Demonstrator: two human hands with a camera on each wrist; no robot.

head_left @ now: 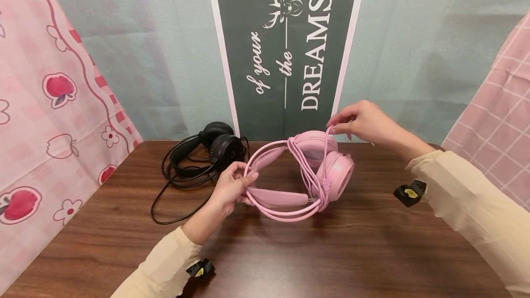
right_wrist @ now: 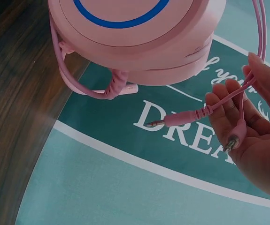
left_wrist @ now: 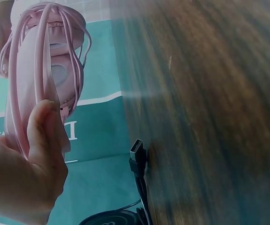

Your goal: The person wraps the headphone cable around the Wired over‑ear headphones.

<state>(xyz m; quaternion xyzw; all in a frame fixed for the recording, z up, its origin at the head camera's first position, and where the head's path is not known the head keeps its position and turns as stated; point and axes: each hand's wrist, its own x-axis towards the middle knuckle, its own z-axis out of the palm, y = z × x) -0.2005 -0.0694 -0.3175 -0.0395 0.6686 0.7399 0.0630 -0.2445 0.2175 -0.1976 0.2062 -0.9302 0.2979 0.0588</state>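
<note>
Pink headphones [head_left: 338, 174] are held up over the table, tilted, with the ear cups to the right. My left hand [head_left: 230, 185] grips the headband [left_wrist: 39, 61], thumb on one side. A pink cable [head_left: 304, 167] is wound several times around the headband and ear cups. At the upper right, my right hand [head_left: 366, 121] pinches the cable's end between thumb and fingertips. Two pink audio plugs show in the right wrist view: one plug [right_wrist: 181, 118] points left past the fingers, and the other plug [right_wrist: 236, 135] hangs in front of the palm.
Black headphones [head_left: 225, 151] lie at the back left of the wooden table [head_left: 314, 256], their black cable [head_left: 159, 217] looped beside them. A black USB plug [left_wrist: 137, 157] shows in the left wrist view. A printed cloth [head_left: 285, 59] hangs behind; pink cloths hang at both sides.
</note>
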